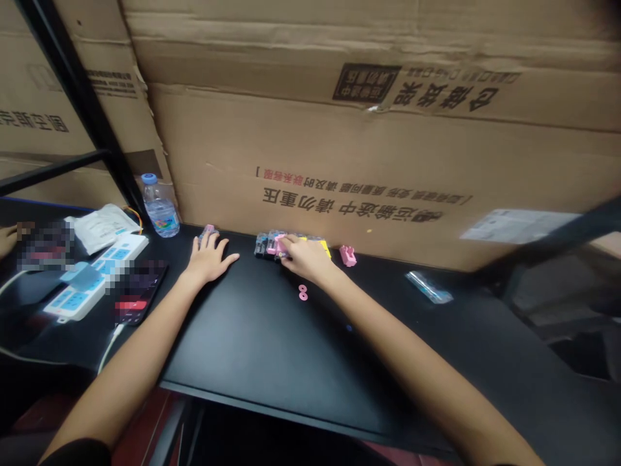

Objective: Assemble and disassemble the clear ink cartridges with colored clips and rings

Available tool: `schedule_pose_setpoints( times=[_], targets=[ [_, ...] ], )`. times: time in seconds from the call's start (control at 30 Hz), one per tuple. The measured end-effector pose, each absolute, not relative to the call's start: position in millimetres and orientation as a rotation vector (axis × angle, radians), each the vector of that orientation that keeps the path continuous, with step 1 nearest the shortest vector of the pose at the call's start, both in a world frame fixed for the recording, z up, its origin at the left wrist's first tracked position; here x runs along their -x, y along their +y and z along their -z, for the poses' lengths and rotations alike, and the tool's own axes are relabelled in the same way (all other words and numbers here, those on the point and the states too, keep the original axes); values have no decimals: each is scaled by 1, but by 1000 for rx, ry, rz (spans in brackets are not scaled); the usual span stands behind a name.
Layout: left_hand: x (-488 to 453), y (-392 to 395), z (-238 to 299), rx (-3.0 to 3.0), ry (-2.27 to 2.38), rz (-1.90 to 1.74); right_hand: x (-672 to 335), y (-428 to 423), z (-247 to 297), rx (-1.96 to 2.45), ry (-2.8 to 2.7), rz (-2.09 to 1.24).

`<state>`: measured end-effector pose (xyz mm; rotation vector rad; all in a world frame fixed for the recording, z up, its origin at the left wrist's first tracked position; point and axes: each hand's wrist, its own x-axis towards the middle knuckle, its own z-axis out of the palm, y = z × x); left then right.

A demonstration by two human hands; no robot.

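Note:
My left hand (208, 257) lies open on the black table with its fingers spread. Its fingertips touch a small clear packet with something pink (209, 229) by the cardboard. Further right, my right hand (308, 259) is closed, thumb and fingers at a small pink piece (279, 244). That piece is in a row of small clear packets (262, 244) with dark and pink contents. Something yellow (326, 247) shows behind my right hand, which partly hides the row. A pink plastic part (348, 255) stands to its right. Two small pink rings (303, 292) lie in front.
A cardboard sheet (310, 142) walls off the back of the table (252, 336). A water bottle (160, 207), white packet (104, 228), power strip (123, 249) and phone (140, 291) with a cable stand left. A clear packet (427, 287) lies right. Another person's hand (7, 239) shows far left.

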<state>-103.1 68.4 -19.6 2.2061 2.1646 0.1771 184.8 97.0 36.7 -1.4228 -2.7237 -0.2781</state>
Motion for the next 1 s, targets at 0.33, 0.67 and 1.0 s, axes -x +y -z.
schedule_pose_setpoints(
  times=[0.33,0.67,1.0],
  targets=[
    [102,69,20,-2180,2201,-204,-174,106,-44,1446,-2782,344],
    [105,71,29,-2243,2185,-296,-204,83,-42,1345,-2561,459],
    [50,50,30,-2579,1657,-485,-276,20,4,895,-2212,123]
  ],
)
